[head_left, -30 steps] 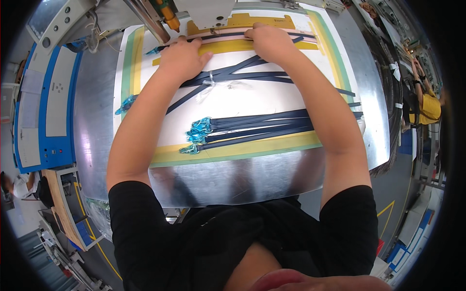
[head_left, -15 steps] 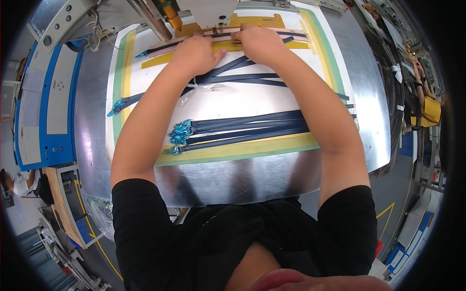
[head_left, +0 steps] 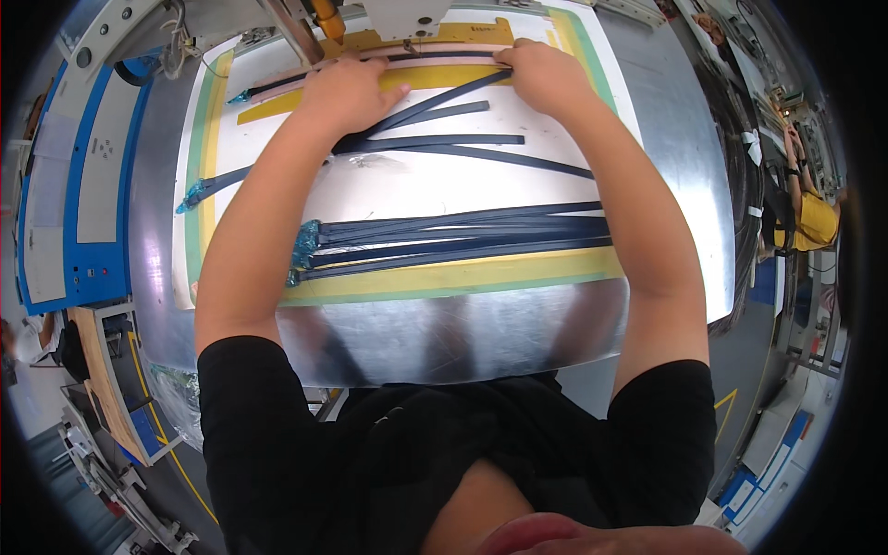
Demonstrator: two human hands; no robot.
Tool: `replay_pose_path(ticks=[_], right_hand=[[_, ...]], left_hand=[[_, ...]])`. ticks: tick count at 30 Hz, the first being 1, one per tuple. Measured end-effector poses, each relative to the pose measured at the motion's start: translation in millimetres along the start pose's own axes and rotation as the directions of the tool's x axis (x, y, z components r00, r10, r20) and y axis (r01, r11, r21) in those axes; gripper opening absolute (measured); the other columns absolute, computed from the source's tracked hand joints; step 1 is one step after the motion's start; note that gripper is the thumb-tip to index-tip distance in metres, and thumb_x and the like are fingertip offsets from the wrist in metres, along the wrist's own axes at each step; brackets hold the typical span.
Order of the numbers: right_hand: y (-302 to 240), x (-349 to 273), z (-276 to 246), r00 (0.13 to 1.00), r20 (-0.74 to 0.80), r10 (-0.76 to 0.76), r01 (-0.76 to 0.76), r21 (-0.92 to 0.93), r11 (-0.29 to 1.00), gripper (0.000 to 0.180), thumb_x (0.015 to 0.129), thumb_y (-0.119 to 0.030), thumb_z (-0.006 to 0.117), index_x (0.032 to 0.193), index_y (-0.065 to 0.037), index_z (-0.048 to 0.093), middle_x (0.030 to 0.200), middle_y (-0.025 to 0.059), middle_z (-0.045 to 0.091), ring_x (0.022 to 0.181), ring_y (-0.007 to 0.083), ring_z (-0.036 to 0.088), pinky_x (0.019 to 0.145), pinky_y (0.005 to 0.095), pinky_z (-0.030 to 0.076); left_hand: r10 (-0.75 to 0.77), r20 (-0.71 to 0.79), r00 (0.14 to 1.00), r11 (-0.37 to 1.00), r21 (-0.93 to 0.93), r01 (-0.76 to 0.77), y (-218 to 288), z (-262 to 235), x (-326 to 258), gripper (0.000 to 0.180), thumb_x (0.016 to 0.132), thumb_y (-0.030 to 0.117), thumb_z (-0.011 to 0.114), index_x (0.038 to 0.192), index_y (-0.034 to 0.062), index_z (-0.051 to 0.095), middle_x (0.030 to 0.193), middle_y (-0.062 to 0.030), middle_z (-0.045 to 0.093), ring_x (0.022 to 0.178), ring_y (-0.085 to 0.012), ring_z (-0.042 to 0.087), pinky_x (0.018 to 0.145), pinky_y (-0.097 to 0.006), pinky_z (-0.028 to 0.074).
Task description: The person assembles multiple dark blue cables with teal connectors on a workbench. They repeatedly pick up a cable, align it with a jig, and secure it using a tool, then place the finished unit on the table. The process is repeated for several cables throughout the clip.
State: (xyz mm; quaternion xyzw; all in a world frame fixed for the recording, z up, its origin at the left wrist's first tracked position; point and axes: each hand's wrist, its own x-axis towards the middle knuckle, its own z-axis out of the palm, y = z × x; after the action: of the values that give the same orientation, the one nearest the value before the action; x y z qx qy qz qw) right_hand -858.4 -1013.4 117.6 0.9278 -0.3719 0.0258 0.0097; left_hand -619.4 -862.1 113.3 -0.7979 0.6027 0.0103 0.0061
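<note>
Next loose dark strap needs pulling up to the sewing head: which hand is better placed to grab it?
Left, probably. The left hand rests flat right on the fanned loose dark straps, whose ends converge beneath it. The right hand is pressing the strap under the sewing head, clear of the loose ones.

The person wears a black short-sleeved shirt, both forearms bare, with no gloves or rings visible.
</note>
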Motion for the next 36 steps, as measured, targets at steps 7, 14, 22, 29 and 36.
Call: replay_pose_path(ticks=[7,14,22,29,36], right_hand=[[40,-10,-4,0.993,0.047,0.111,-0.111,0.003,0.994,0.046,0.099,-0.006,0.049,0.134,-0.024,0.074,0.125,0.0085,0.072,0.116,0.0320,0.069,0.097,0.0438,0.056],[61,-9,5,0.994,0.053,0.097,-0.099,0.049,0.994,0.042,0.098,-0.008,0.054,0.131,-0.021,0.075,0.123,0.0099,0.073,0.116,0.0334,0.068,0.098,0.0441,0.056],[55,-9,4,0.999,0.047,0.024,-0.023,-0.019,1.000,0.044,0.097,-0.006,0.054,0.133,-0.022,0.074,0.127,0.0071,0.071,0.117,0.0298,0.069,0.099,0.0424,0.057],[66,-7,13,0.999,0.007,-0.037,0.036,0.050,0.998,0.038,0.097,-0.009,0.057,0.130,-0.016,0.075,0.122,0.0090,0.070,0.117,0.0326,0.067,0.098,0.0443,0.056],[65,-7,12,0.997,0.008,-0.074,0.074,0.046,0.996,0.039,0.096,-0.008,0.058,0.130,-0.017,0.074,0.122,0.0090,0.070,0.116,0.0325,0.067,0.098,0.0445,0.056]], left_hand=[[0.043,-0.044,0.998,0.999,0.022,-0.042,5,7,6,0.063,0.101,0.059,0.059,0.138,0.0098,0.070,0.134,-0.0201,0.068,0.126,-0.0408,0.065,0.110,-0.052,0.049],[0.018,-0.075,0.997,0.998,0.065,-0.013,15,8,-2,0.062,0.103,0.059,0.057,0.145,0.0138,0.065,0.140,-0.0220,0.063,0.127,-0.0407,0.063,0.110,-0.049,0.050],[-0.008,0.015,1.000,0.999,0.033,0.008,41,5,6,0.068,0.102,0.064,0.055,0.150,0.0160,0.060,0.146,-0.0211,0.060,0.137,-0.0396,0.057,0.116,-0.054,0.043],[0.004,-0.049,0.999,0.997,-0.073,-0.008,79,20,24,0.065,0.101,0.062,0.058,0.147,0.0157,0.063,0.148,-0.0192,0.059,0.140,-0.0382,0.055,0.113,-0.056,0.045],[-0.007,-0.099,0.995,0.995,-0.102,-0.003,111,31,36,0.062,0.099,0.056,0.063,0.143,0.0119,0.065,0.149,-0.0156,0.056,0.141,-0.0368,0.052,0.112,-0.066,0.043]])
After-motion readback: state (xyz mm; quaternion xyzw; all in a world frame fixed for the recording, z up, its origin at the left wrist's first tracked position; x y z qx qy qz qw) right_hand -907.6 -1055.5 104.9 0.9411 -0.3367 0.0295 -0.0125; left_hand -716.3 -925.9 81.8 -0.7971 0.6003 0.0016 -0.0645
